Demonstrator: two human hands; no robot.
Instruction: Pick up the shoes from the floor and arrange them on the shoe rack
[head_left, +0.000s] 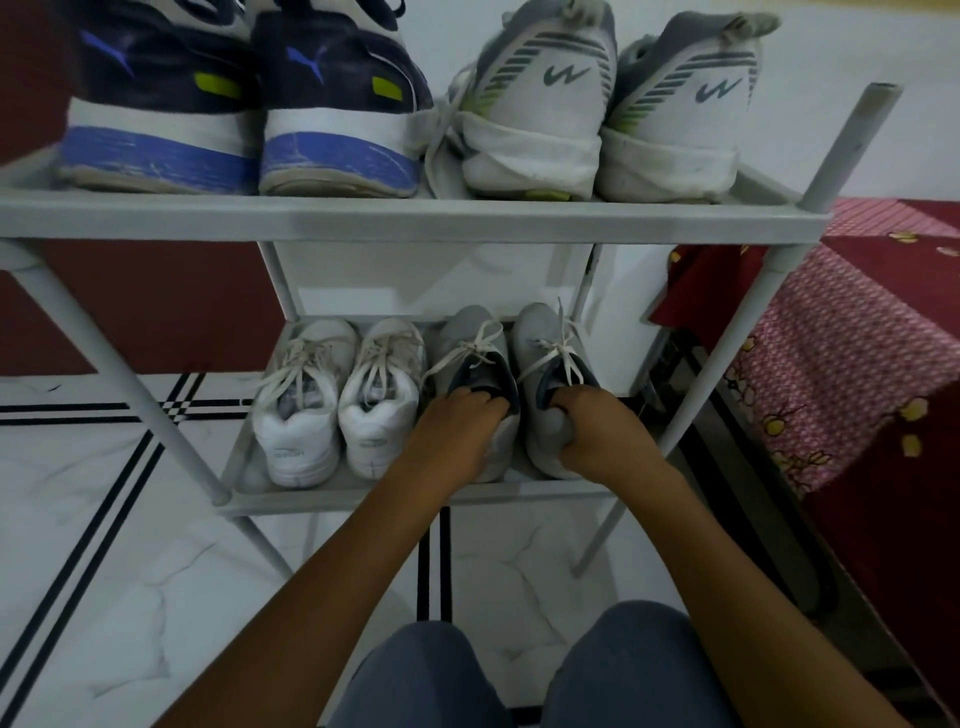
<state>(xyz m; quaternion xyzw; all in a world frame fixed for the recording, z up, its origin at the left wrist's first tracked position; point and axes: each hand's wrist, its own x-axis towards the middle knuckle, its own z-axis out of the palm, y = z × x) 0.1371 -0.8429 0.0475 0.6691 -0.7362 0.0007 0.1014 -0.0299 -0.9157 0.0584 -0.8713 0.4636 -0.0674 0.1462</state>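
Note:
A white two-shelf shoe rack (415, 221) stands in front of me. On its lower shelf, at the right, sit two grey shoes with white laces. My left hand (452, 426) grips the heel of the left grey shoe (470, 343), fingers inside the collar. My right hand (597, 426) grips the heel of the right grey shoe (545, 332) the same way. Beside them on the left rests a white pair (337, 400), heels toward me. The upper shelf holds a navy and blue pair (239, 98) and a white and grey pair (608, 109).
White marble floor with black inlay lines (104, 519) spreads around the rack. A bed with a red and pink patterned cover (841, 353) stands close on the right. My knees in blue trousers (519, 675) are at the bottom edge.

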